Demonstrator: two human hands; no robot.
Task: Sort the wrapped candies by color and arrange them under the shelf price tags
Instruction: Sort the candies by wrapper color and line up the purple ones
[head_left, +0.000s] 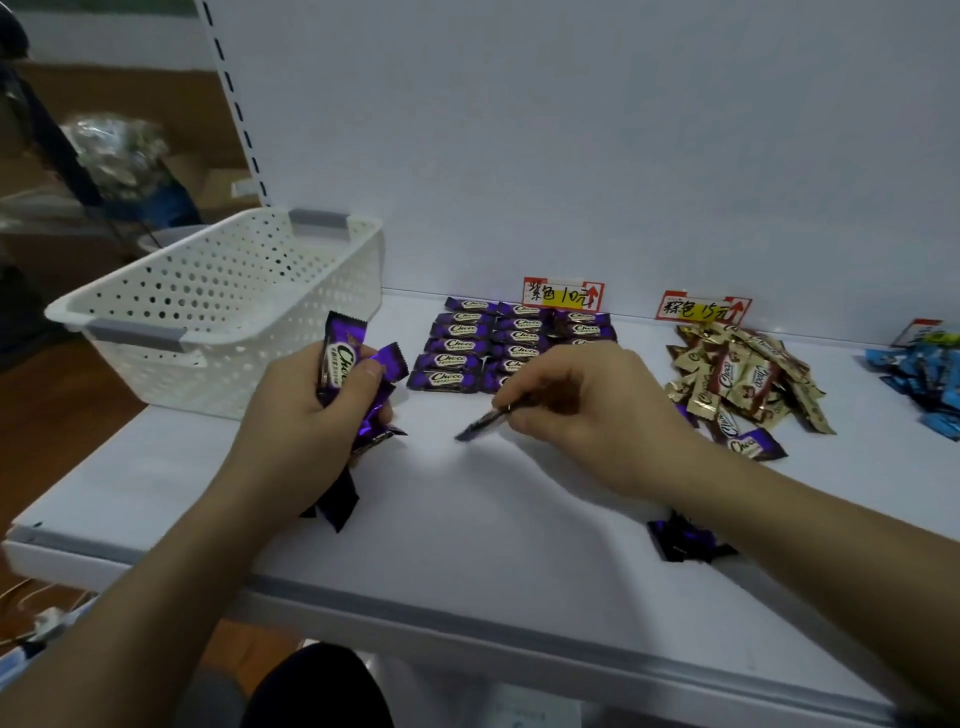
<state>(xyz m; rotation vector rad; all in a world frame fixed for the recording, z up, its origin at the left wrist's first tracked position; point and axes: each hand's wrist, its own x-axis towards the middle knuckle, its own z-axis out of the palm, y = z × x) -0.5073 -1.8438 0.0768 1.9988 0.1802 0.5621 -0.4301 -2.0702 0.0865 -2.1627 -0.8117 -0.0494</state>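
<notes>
The left hand (311, 415) has its grip closed round a bunch of purple candies (340, 358), several wrappers sticking out above and below the fist. The right hand (587, 415) pinches a single purple candy (480, 423) by one end, low over the shelf (467, 519), just in front of the purple rows (467, 343) laid out under the purple price tag (563, 295).

The likeliest trouble is the laid rows. The right hand's fingers hang close to the nearest row, and a careless placement could push those candies askew. The full left fist is another risk, since a wrapper dangling from its lower side could slip out. The pinch on one wrapper end is thin, so the candy may twist as it is set down.

A stray purple candy (753, 446) lies against the brown candy pile (743, 374) under the brown price tag (704, 308), and could get mixed in. More loose purple candies (685, 540) sit just beside the right forearm, which could sweep them towards the shelf edge. A blue candy pile (924, 379) lies far right, and a white perforated basket (249, 291) stands at the left, clear of the rows.
</notes>
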